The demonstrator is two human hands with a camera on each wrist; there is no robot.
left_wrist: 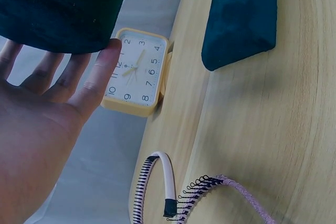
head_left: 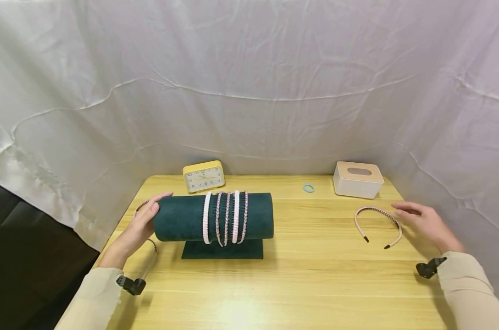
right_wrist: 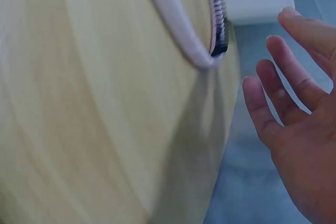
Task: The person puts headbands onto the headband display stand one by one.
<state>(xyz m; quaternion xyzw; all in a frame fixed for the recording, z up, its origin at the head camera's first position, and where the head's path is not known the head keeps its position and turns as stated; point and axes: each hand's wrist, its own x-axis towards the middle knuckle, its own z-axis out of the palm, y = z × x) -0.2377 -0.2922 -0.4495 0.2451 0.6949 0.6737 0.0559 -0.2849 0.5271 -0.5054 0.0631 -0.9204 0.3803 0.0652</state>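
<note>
A dark green velvet roll on a matching base carries several pink and white headbands side by side near its middle. My left hand touches the roll's left end, fingers extended against its edge. Below that hand, in the left wrist view, lie a light pink headband and a braided purplish headband, partly hidden by my arm in the head view. At the right, my right hand is beside a pink toothed headband, fingers loosely extended and holding nothing.
A yellow alarm clock stands behind the roll. Toward the back right are a small blue ring and a white tissue box with a wooden lid. Pale curtains enclose the wooden table.
</note>
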